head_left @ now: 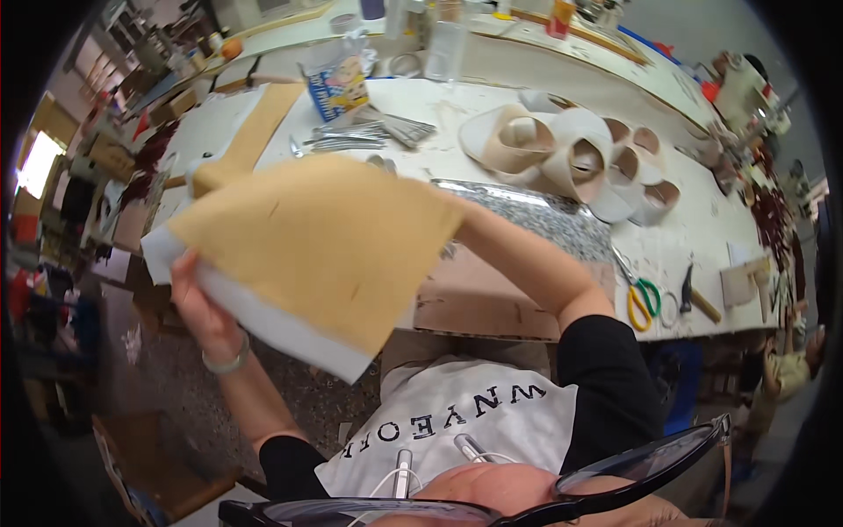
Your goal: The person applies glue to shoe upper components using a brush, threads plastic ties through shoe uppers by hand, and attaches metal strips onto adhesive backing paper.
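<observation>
Head view: left hand point(200, 303) clamped on tan sheet point(320, 241) with white backing, raised above bench point(492, 114). Right hand hidden behind sheet, grip untellable. Best held taut, edges level, clear of scissors point(641, 299).

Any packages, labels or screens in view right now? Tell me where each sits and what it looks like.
Carton: far side of the table, behind the tan sheet; boxy, blue and white with a yellow picture, top torn open.
Clear bottle: right of the carton, farther back; tall, see-through, label not readable.
Orange container: far back edge; small, upright.
No screens or signs.
</observation>
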Tool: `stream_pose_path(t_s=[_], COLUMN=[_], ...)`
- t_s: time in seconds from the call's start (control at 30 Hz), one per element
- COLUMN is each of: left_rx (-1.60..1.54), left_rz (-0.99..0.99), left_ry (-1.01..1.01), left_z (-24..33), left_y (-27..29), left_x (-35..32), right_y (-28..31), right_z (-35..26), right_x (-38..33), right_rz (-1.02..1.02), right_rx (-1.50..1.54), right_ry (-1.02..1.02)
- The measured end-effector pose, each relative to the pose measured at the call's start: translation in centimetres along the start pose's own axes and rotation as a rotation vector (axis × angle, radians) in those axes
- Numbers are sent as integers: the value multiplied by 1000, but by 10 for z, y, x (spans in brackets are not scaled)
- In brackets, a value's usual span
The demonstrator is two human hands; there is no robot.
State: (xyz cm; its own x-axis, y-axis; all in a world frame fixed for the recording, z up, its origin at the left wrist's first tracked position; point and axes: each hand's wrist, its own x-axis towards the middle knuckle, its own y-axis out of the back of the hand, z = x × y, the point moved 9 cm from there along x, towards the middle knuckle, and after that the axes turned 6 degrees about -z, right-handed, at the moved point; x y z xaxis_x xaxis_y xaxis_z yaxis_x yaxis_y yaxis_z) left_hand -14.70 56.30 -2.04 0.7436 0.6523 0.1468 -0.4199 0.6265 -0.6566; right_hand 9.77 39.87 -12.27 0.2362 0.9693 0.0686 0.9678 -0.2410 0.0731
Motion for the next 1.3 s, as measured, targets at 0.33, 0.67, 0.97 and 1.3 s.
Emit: stream_pose_path(t_s=[0.33, 0.67, 0.97, 1.3], left_rx=[106, 172, 1778, 1230], left_rz=[-486, -301, -216, -834], left_ry=[271, 713, -490, -30], left_z=[-125, -309, -228, -271], left_y=[-167, -79, -125, -192], left_x=[70, -18, -36, -106], right_y=[83, 122, 132, 91], right_z=[-89, 5, -4, -48], right_x=[-233, -357, -327, -313], right_rz=[618, 649, 639, 651], right_rx=[379, -606, -1237, -1489], right_ry=[66, -603, -325, 92])
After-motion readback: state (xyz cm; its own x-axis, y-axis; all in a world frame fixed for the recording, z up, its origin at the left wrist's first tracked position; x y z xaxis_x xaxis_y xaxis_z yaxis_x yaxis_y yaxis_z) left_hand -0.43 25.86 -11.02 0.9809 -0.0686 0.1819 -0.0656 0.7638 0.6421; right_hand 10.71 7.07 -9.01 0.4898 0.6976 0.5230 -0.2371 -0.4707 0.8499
